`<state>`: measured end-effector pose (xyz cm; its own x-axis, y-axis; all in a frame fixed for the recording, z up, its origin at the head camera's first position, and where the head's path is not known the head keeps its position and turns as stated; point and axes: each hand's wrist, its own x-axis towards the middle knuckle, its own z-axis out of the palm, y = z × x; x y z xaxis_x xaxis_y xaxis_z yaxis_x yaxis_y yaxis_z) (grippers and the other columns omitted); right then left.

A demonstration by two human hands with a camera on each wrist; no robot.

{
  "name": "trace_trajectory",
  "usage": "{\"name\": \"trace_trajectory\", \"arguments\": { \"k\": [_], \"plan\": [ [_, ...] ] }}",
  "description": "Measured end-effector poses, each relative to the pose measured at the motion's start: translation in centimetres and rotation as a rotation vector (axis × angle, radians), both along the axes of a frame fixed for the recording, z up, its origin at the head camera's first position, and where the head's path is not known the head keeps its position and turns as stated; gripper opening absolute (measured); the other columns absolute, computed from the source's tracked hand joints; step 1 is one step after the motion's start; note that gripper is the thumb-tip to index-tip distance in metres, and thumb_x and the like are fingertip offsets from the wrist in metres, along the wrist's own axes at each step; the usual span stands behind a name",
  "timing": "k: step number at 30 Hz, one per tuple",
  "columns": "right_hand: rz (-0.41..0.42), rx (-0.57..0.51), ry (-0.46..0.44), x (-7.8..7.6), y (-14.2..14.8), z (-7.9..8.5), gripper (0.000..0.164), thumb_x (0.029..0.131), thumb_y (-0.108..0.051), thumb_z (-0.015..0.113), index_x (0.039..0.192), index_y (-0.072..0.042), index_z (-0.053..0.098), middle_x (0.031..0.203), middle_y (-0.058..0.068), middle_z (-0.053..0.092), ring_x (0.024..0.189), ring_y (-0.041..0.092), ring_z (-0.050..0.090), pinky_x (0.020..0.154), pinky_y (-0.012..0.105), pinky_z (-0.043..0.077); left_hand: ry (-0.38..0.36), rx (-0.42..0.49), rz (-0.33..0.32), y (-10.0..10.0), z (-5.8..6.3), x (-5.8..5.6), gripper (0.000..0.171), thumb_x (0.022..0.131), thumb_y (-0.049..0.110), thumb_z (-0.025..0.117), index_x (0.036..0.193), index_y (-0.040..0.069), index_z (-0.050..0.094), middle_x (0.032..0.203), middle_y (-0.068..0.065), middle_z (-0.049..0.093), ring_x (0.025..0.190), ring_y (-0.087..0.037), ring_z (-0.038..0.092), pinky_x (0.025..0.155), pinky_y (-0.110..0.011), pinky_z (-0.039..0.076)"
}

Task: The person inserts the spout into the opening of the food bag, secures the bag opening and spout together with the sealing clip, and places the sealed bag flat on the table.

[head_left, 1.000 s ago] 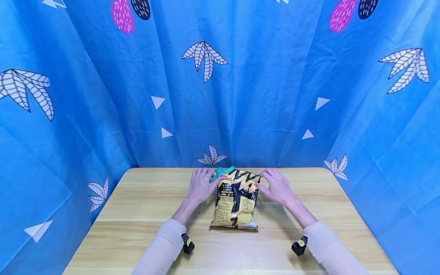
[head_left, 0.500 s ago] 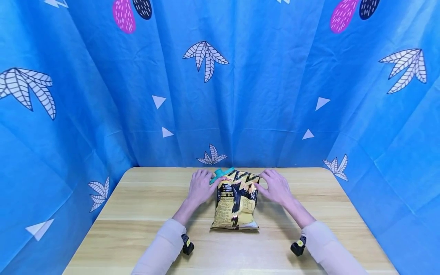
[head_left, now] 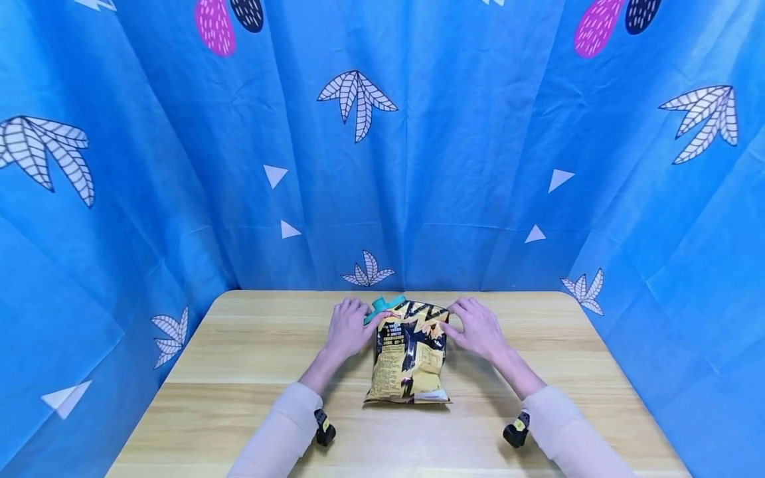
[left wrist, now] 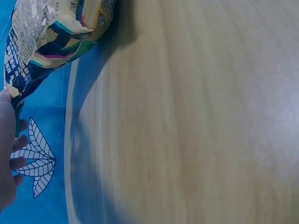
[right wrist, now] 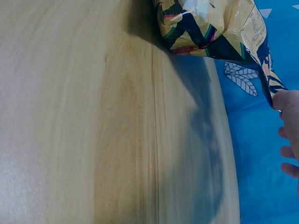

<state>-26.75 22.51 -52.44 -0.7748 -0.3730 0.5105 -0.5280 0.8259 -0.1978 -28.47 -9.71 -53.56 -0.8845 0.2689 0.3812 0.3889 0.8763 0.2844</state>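
Note:
A black and gold snack bag (head_left: pixel 409 358), printed with text, stands in the middle of the table in the head view. Along its top left edge sits a teal bag clip (head_left: pixel 382 305) with a round raised knob. My left hand (head_left: pixel 348 325) pinches that corner, thumb on the near face, by the clip. The opposite top corner is pinched between thumb and fingers of my right hand (head_left: pixel 478 326). Both wrist views show the bag's puffed lower part, with my left thumb (left wrist: pixel 5 100) and right thumb (right wrist: pixel 282 99) on its upper corners. The fingers behind the bag are partly hidden.
The bag is on a light wooden table (head_left: pixel 251 372) with rounded far corners. A blue patterned curtain (head_left: pixel 406 166) hangs behind the table and along both sides. Each wrist wears a small black camera, the left camera (head_left: pixel 325 428) and the right camera (head_left: pixel 516 430).
The bag's top and the teal clip have sunk slightly, and its bottom edge has slid a little toward me. My right hand has shifted slightly left. Both hands keep their hold.

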Motion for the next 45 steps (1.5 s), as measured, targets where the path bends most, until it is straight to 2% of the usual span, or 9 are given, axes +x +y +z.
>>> {"name": "trace_trajectory", "arguments": {
  "k": [7,14,25,29,35,45],
  "plan": [
    [0.001,0.010,-0.018,0.2,-0.1,-0.1,0.038,0.092,-0.037,0.078,0.113,-0.005,0.073,0.111,0.013,0.073,0.097,0.028,0.067,0.077,0.043,0.061,0.006,-0.017,0.000,-0.1,-0.4,0.1,0.053,0.105,0.058,0.053,0.105,0.009,0.073,0.111,-0.012,0.072,0.107,-0.029,0.060,0.097,-0.047,0.049],
    [-0.010,0.020,-0.086,0.4,-0.2,-0.3,0.040,0.094,-0.038,0.076,0.118,-0.006,0.072,0.115,0.013,0.073,0.104,0.029,0.067,0.085,0.048,0.061,-0.025,-0.046,0.008,-0.1,-0.9,0.2,0.056,0.106,0.060,0.050,0.104,0.009,0.074,0.111,-0.011,0.071,0.108,-0.029,0.059,0.097,-0.045,0.048],
    [-0.003,0.046,-0.070,0.2,-0.1,-0.9,0.039,0.095,-0.037,0.076,0.117,-0.005,0.072,0.114,0.013,0.073,0.102,0.028,0.067,0.084,0.044,0.062,-0.032,-0.073,0.019,0.1,-1.2,0.1,0.058,0.106,0.062,0.048,0.106,0.010,0.074,0.115,-0.012,0.072,0.106,-0.029,0.059,0.095,-0.044,0.047],
    [0.000,0.050,-0.062,0.1,-0.2,-1.0,0.039,0.095,-0.037,0.076,0.117,-0.006,0.072,0.113,0.012,0.073,0.100,0.027,0.067,0.083,0.043,0.061,-0.035,-0.080,0.025,0.1,-1.4,0.0,0.058,0.106,0.062,0.048,0.104,0.010,0.074,0.111,-0.011,0.071,0.105,-0.028,0.058,0.095,-0.044,0.047],
    [-0.007,0.059,-0.078,0.1,-0.2,-1.1,0.040,0.095,-0.037,0.076,0.118,-0.005,0.071,0.114,0.013,0.072,0.101,0.028,0.067,0.084,0.045,0.061,-0.040,-0.066,0.020,0.1,-1.7,-0.1,0.057,0.106,0.061,0.050,0.103,0.009,0.075,0.104,-0.008,0.068,0.100,-0.027,0.057,0.091,-0.042,0.046],
    [-0.010,0.069,-0.112,0.1,-0.2,-1.1,0.042,0.099,-0.039,0.071,0.122,-0.004,0.070,0.117,0.014,0.071,0.103,0.029,0.068,0.086,0.046,0.062,-0.077,-0.069,0.024,0.0,-1.7,-0.2,0.059,0.106,0.061,0.048,0.106,0.009,0.075,0.108,-0.008,0.069,0.103,-0.027,0.057,0.094,-0.043,0.046]
  ]
}}
